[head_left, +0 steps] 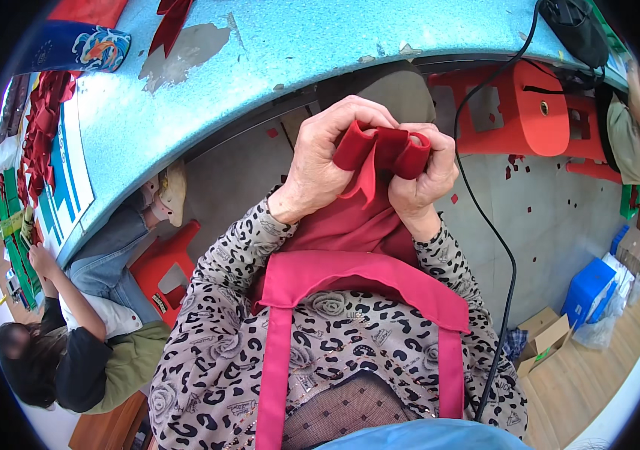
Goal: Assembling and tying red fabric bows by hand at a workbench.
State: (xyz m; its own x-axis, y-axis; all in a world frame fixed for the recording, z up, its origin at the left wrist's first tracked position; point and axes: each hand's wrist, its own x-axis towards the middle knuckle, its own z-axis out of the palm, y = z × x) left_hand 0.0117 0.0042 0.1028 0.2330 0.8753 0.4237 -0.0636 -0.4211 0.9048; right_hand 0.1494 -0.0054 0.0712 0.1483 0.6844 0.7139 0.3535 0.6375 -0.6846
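Observation:
Between my two hands is a red velvet ribbon [391,144], folded into a bow shape with a rolled loop at each side and a tail hanging in the middle. My left hand [318,159] is closed on the left loop, its fingers bent behind the ribbon. At the other loop, my right hand [426,174] pinches with the thumb in front. Both hands are held up over my lap, before the pink apron [350,225] and short of the table edge. The fingertips behind the ribbon are hidden.
A chipped blue table [275,45] curves ahead, bearing a loose red ribbon [169,26], a pile of red ribbons [42,124] and a dark blue patterned object [72,46]. A black cable [489,210] hangs at my right. Red stools [522,109] and co-workers flank me.

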